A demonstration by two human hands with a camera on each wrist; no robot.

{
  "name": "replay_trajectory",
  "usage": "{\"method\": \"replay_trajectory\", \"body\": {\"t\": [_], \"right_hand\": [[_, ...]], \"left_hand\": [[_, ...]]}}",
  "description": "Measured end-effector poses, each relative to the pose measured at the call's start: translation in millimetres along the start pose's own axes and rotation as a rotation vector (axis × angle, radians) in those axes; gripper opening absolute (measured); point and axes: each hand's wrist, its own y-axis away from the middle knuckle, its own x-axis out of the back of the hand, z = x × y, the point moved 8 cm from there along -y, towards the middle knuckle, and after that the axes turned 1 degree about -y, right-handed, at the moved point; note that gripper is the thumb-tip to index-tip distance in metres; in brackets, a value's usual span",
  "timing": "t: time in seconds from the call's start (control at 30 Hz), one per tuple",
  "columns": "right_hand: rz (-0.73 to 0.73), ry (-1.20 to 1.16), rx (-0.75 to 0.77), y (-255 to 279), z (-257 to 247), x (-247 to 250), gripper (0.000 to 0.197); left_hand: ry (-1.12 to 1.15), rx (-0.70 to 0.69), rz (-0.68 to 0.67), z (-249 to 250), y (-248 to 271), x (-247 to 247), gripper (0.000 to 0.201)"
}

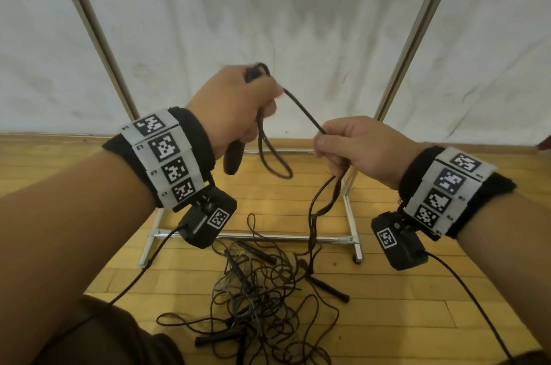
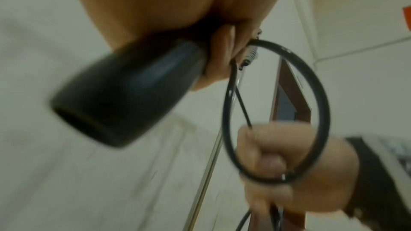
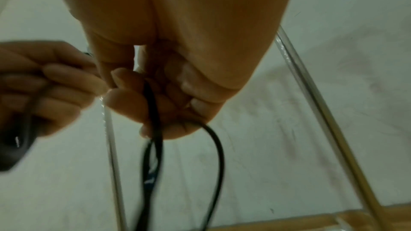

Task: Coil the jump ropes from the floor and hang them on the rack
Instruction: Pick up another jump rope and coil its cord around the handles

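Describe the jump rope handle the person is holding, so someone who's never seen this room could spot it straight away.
Start at the metal rack standing on the wooden floor against the white wall. In front of it, the left hand is raised, fingers curled round a black handle whose blunt end sticks out below the fist. Unlike the handles lying in the tangled pile of ropes on the floor, it is off the ground, with a rope loop hanging beside it.

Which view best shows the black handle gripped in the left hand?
The left wrist view: the black handle fills the frame, though blurred. The head view shows only its end below the left hand. The right wrist view catches a dark sliver at the left edge.
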Motion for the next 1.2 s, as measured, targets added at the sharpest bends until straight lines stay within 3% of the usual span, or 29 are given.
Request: {"method": "replay_trajectory", "body": {"t": [0.07, 0.2, 0.33, 0.4, 0.43, 0.5, 0.57, 0.7, 0.77, 0.93, 1.07, 1.13, 1.2], "right_hand": [[-0.038, 0.023, -0.051, 2, 20, -5, 0.026], [-0.099, -0.066, -0.093, 0, 50, -19, 0.019], [-0.301, 0.367, -0.192, 7, 94, -42, 0.017], [-0.394, 0.513, -0.262, 16, 116, -51, 0.018], [-0.400, 0.573, -0.281, 17, 121, -52, 0.021], [-0.308, 0.653, -0.282, 9, 111, -40, 0.027], [-0.096, 0.592, -0.239, -5, 80, -13, 0.031], [0.487, 0.345, 0.035, 0, -11, 58, 0.036], [0.629, 0.178, 0.133, 13, -34, 72, 0.036], [0.558, -0.064, 0.005, 23, -34, 63, 0.030], [0.866, -0.241, 0.324, 56, -83, 120, 0.027], [0.815, -0.312, 0.372, 59, -91, 120, 0.026], [0.670, -0.244, 0.206, 50, -77, 96, 0.028]], "left_hand": [[0.150, -0.028, 0.103, 6, 0, 16, 0.011], [0.224, -0.092, 0.241, 20, 4, 39, 0.010], [0.454, -0.150, 0.468, 40, 8, 87, 0.005], [0.349, -0.136, 0.508, 35, 10, 102, 0.006], [0.167, -0.104, 0.491, 28, 10, 103, 0.007], [-0.312, 0.015, 0.368, 4, 9, 91, 0.017], [-0.592, 0.138, 0.236, -23, 9, 80, 0.028], [-0.588, 0.169, 0.205, -31, 6, 76, 0.010], [-0.527, 0.164, 0.189, -31, 3, 71, 0.005], [-0.209, 0.297, 0.074, -46, 7, 52, 0.027], [-0.070, 0.312, 0.129, -45, 6, 54, 0.023], [-0.034, 0.296, 0.195, -39, 8, 55, 0.014], [-0.020, 0.254, 0.253, -31, 11, 54, 0.020]]}}
